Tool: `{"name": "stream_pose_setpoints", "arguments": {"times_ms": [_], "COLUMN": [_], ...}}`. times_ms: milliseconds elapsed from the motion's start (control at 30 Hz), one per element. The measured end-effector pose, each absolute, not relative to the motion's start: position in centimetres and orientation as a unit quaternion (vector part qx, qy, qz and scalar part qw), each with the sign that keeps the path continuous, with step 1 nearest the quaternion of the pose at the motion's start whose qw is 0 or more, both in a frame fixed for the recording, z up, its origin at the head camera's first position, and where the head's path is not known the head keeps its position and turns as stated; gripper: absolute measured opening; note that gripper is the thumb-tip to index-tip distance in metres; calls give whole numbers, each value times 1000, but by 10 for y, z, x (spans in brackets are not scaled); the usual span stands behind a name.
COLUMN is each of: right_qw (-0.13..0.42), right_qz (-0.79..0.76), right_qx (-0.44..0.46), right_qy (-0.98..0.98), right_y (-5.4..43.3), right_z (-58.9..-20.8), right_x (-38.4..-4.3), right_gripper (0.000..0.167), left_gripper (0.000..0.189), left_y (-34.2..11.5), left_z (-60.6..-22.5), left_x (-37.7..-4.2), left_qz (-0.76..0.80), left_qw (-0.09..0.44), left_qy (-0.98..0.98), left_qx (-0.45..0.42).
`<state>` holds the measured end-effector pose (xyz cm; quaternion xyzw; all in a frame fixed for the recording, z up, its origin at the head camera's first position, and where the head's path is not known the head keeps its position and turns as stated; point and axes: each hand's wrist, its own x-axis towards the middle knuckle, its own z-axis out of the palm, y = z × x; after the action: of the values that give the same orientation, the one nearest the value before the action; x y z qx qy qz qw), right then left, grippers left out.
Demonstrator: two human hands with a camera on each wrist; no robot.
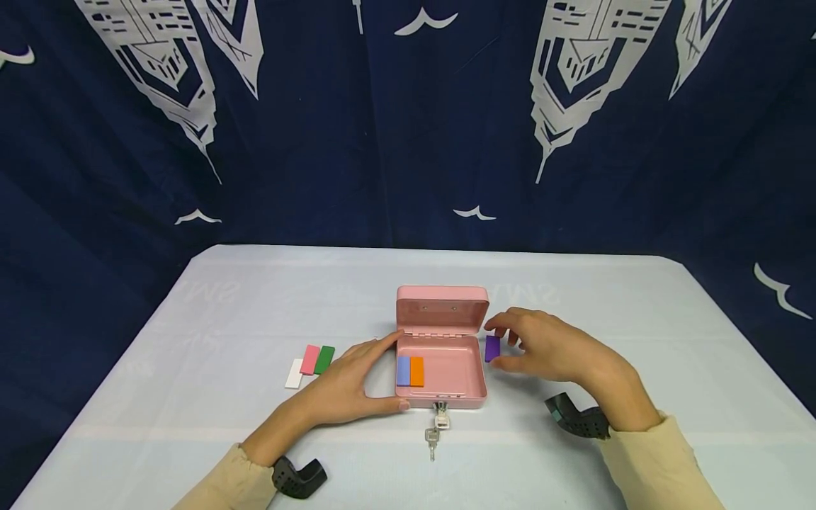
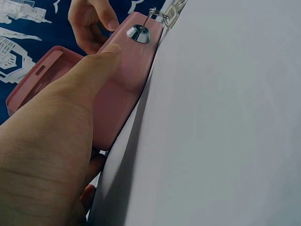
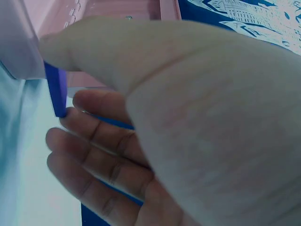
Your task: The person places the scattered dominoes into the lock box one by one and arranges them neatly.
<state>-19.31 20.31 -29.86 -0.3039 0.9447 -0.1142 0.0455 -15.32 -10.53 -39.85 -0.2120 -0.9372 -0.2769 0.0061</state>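
Note:
A pink cash box (image 1: 449, 365) lies with its lid (image 1: 443, 312) up. Inside, at the left wall, a light blue block (image 1: 404, 371) and an orange block (image 1: 417, 372) are side by side. My left hand (image 1: 347, 386) holds the box's left end, thumb against the front wall and index finger toward the hinge side. Just past the box's right wall, my right hand (image 1: 548, 347) pinches a purple block (image 1: 492, 348) between thumb and fingertip. In the right wrist view the purple block (image 3: 57, 92) stands on edge between them, the other fingers loosely bent.
Left of the left hand lie a white block (image 1: 294, 374), a pink block (image 1: 309, 360) and a green block (image 1: 324, 359) on the white table (image 1: 210, 319). Keys (image 1: 432, 439) hang from the lock at the box's front. A dark blue printed cloth (image 1: 319, 142) hangs behind.

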Motion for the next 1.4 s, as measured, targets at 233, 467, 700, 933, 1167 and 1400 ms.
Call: {"name": "stream_pose_setpoints", "arguments": {"times_ms": [233,467,700,933,1167,1400], "right_qw": [53,43,42,38,31,10], "right_qz": [-134,-135,-115,-114,-121,-117], "right_qx": [-318,-337,-322,-326,-353,-370], "right_qy": [937,931,939,938,927,922], "right_y": [198,194,187,184,179,172], "right_z": [-301,-304,-305,-306,-310,-314], "right_x": [-191,-190,-188,-187,-185,-184], "right_gripper": [38,38,41,42,39,41], "left_gripper": [97,97,98,98,98,98], "left_y": [-105,-105,-105,-105,-105,-105], "left_z": [-397,-397,-397,-396,-396,-397], "left_x": [-153,-152,-152,-152,-151,-152], "left_qz": [-278,-280,-279,-279,-277,-279], "left_qw": [6,3,5,8,5,4], "left_qy": [-937,-937,-937,-937,-938,-937], "left_qx": [-213,-210,-211,-211,-210,-210]}}
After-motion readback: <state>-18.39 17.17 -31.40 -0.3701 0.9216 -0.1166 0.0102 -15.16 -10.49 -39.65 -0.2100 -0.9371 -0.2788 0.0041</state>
